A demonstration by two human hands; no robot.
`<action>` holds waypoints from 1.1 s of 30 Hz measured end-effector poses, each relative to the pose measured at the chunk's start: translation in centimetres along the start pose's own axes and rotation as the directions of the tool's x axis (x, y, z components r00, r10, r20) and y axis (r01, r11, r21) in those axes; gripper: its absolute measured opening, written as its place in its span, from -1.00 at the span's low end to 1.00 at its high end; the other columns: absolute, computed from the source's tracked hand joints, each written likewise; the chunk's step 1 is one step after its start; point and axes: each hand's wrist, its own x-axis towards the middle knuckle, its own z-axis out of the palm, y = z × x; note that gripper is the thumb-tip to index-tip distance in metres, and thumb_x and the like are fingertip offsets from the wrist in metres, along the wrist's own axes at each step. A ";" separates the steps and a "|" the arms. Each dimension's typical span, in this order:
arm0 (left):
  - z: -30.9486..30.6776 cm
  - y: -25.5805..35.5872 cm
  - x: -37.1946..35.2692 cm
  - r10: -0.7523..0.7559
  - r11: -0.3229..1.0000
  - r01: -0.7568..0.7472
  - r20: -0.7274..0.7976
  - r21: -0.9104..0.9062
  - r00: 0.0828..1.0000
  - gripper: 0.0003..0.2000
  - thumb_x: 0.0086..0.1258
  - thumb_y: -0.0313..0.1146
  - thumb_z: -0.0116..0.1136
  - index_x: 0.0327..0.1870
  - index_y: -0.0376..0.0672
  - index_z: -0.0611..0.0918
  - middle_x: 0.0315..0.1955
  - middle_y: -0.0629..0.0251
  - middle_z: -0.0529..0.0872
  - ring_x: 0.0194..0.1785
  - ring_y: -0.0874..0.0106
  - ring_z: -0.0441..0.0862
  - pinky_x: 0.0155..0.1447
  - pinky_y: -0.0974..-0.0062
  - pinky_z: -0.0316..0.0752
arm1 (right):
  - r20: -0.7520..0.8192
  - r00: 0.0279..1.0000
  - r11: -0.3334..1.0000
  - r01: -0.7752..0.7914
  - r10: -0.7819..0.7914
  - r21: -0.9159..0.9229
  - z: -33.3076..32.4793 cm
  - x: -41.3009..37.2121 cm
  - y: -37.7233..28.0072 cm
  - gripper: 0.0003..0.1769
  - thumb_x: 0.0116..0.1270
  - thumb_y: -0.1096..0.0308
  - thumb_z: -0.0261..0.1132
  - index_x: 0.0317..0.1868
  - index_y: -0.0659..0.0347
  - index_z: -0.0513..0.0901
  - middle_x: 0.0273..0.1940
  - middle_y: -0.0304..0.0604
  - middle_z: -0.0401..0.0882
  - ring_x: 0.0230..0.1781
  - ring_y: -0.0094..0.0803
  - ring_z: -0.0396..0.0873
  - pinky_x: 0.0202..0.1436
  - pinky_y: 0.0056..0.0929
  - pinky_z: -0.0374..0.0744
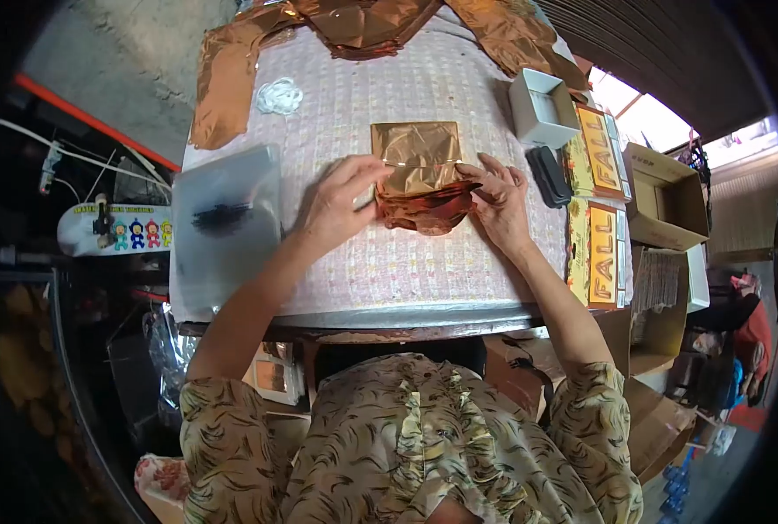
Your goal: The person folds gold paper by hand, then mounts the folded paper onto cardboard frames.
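Observation:
A folded copper foil balloon (417, 157) lies on the cloth in front of me, its upper part flat and its lower part crumpled in loose layers. A fold line runs across its middle. My left hand (345, 196) pinches the left edge near that fold, with thumb and fingers closing on the foil. On the opposite edge, my right hand (500, 199) grips the foil between thumb and forefinger, the other fingers curled. More copper foil balloons (367, 26) are spread at the far end of the table, with further pieces at both far corners.
Clear plastic bags (231, 262) lie at the left; a white string coil (280, 96) sits farther back. At the right are a white box (543, 109), a black case (549, 175) and FALL packages (594, 253). A cardboard box (664, 196) stands beyond the table's (336, 279) right edge.

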 end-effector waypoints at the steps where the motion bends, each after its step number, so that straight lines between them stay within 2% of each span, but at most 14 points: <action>1: -0.1 -0.3 0.2 -0.003 1.000 0.003 -0.001 -0.014 1.000 -0.52 0.17 -0.60 0.38 0.17 -0.08 0.73 0.12 0.22 0.72 0.21 0.25 0.68 0.30 0.35 0.62 | -0.008 1.000 1.000 0.002 -0.002 -0.016 -0.1 0.1 -0.2 -0.75 0.34 0.28 0.45 0.01 0.10 0.80 0.23 -0.40 0.74 0.54 -0.25 0.35 0.59 -0.03 -0.05; 4: 0.1 -1.0 0.8 0.041 0.999 -0.041 -0.016 -0.023 0.999 -0.57 0.18 -0.62 0.33 0.11 -0.09 0.76 0.04 0.24 0.72 0.14 0.25 0.69 0.22 0.35 0.64 | -0.003 1.000 0.999 0.018 -0.018 -0.028 -0.1 0.0 -0.2 -0.76 0.32 0.29 0.45 -0.01 0.08 0.81 0.22 -0.40 0.74 0.53 -0.24 0.36 0.58 -0.03 -0.04; 6: 0.2 -1.4 0.9 0.155 0.987 -0.158 0.114 0.019 0.981 -0.62 0.17 -0.64 0.30 0.04 -0.11 0.77 0.01 0.28 0.74 0.14 0.26 0.69 0.18 0.36 0.64 | -0.016 1.000 1.000 0.011 -0.012 -0.025 -0.1 -0.2 0.0 -0.76 0.30 0.33 0.45 -0.02 0.06 0.81 0.22 -0.40 0.74 0.53 -0.23 0.36 0.58 -0.01 -0.04; 9: 0.6 -1.5 0.5 0.158 0.985 -0.166 0.143 0.044 0.977 -0.65 0.17 -0.63 0.30 -0.02 -0.10 0.79 -0.07 0.31 0.79 0.07 0.29 0.73 0.12 0.37 0.65 | 0.015 1.000 1.000 0.001 -0.001 -0.029 -0.5 -0.1 -0.7 -0.65 0.15 0.49 0.40 -0.03 0.02 0.80 0.24 -0.38 0.72 0.52 -0.16 0.36 0.57 0.07 0.00; 11: 1.3 -1.6 0.3 0.137 0.988 -0.143 0.088 0.064 0.987 -0.75 0.20 -0.56 0.28 -0.13 -0.05 0.79 -0.09 0.36 0.82 -0.02 0.31 0.77 0.04 0.38 0.68 | 0.003 1.000 1.000 -0.009 0.009 -0.024 -0.6 -0.1 -1.0 -0.71 0.24 0.42 0.43 -0.01 0.02 0.74 0.24 -0.38 0.72 0.53 -0.15 0.35 0.58 0.07 0.01; 14: 1.8 -1.8 0.2 0.107 0.988 -0.115 0.083 0.101 0.991 -0.73 0.18 -0.57 0.30 -0.12 -0.03 0.81 -0.10 0.36 0.83 -0.05 0.29 0.78 0.03 0.36 0.69 | -0.024 0.999 0.999 -0.047 0.047 0.013 -0.1 0.0 -0.8 -0.79 0.31 0.30 0.47 -0.06 0.01 0.70 0.23 -0.35 0.72 0.53 -0.14 0.35 0.58 0.08 0.03; 16: 1.5 -1.1 0.3 0.130 0.984 -0.143 0.119 0.107 0.984 -0.69 0.18 -0.62 0.30 -0.08 -0.06 0.81 -0.11 0.30 0.84 -0.05 0.28 0.79 0.06 0.35 0.70 | -0.062 0.996 0.997 -0.061 0.064 0.041 0.1 0.0 -1.0 -0.79 0.30 0.29 0.49 -0.11 0.02 0.65 0.11 -0.26 0.75 0.54 -0.15 0.34 0.58 0.09 0.02; 18: 1.0 -0.1 0.5 0.044 0.999 -0.043 0.099 -0.016 0.994 -0.66 0.18 -0.66 0.28 -0.04 -0.11 0.81 -0.06 0.23 0.84 0.01 0.27 0.80 0.13 0.38 0.69 | -0.065 0.995 0.992 -0.064 0.072 0.106 0.2 0.0 -1.2 -0.80 0.30 0.30 0.49 -0.14 0.03 0.64 0.09 -0.22 0.74 0.56 -0.16 0.34 0.58 0.10 0.01; 19: 1.0 -0.3 0.3 0.050 0.999 -0.048 0.119 -0.019 0.992 -0.66 0.18 -0.66 0.28 -0.04 -0.11 0.81 -0.06 0.23 0.84 0.01 0.27 0.80 0.13 0.38 0.69 | -0.073 0.993 0.990 -0.081 0.090 0.113 0.4 -0.1 -1.1 -0.80 0.30 0.30 0.49 -0.14 0.03 0.64 0.09 -0.22 0.74 0.56 -0.16 0.34 0.58 0.10 0.01; 21: 1.1 -0.8 0.1 -0.080 0.996 0.084 0.138 -0.024 0.987 -0.65 0.20 -0.69 0.25 -0.01 -0.16 0.81 -0.02 0.16 0.84 0.07 0.26 0.80 0.20 0.41 0.66 | -0.038 0.994 0.988 -0.096 0.101 0.120 0.7 -0.1 -0.9 -0.80 0.29 0.32 0.49 -0.14 0.05 0.64 0.08 -0.21 0.73 0.57 -0.17 0.34 0.59 0.12 0.01; 25: 1.2 -1.3 -0.1 -0.132 0.988 0.142 0.150 -0.057 0.980 -0.65 0.21 -0.70 0.26 0.01 -0.19 0.82 0.00 0.14 0.84 0.10 0.28 0.79 0.23 0.44 0.63 | -0.100 0.989 0.981 -0.095 0.113 0.167 0.9 0.0 -1.0 -0.76 0.25 0.32 0.53 -0.12 0.07 0.66 0.07 -0.18 0.74 0.55 -0.16 0.37 0.59 0.17 0.04; 27: 1.0 -1.5 -0.2 -0.275 0.938 0.304 0.178 -0.167 0.945 -0.64 0.20 -0.71 0.26 0.03 -0.26 0.80 0.00 0.10 0.84 0.12 0.32 0.78 0.27 0.45 0.60 | -0.108 0.985 0.975 -0.113 0.136 0.191 1.0 0.0 -1.1 -0.74 0.24 0.31 0.54 -0.13 0.07 0.67 0.06 -0.16 0.74 0.54 -0.16 0.39 0.58 0.17 0.06; 31: 1.4 -2.6 -0.6 -0.333 0.895 0.369 0.175 -0.250 0.926 -0.62 0.16 -0.74 0.22 0.03 -0.33 0.78 0.01 0.09 0.83 0.13 0.34 0.76 0.30 0.45 0.58 | -0.098 0.982 0.962 -0.132 0.159 0.237 0.6 0.1 -1.3 -0.77 0.24 0.29 0.55 -0.16 0.08 0.69 0.02 -0.10 0.76 0.50 -0.17 0.44 0.57 0.16 0.08; 33: 1.6 -3.5 -0.9 -0.269 0.927 0.301 0.161 -0.225 0.950 -0.77 0.41 -0.55 0.39 0.05 -0.39 0.77 0.02 0.20 0.81 0.05 0.52 0.72 0.20 0.57 0.58 | -0.097 0.984 0.964 -0.125 0.151 0.234 0.7 0.1 -1.1 -0.80 0.26 0.27 0.54 -0.19 0.09 0.71 0.05 -0.08 0.76 0.51 -0.16 0.42 0.58 0.16 0.07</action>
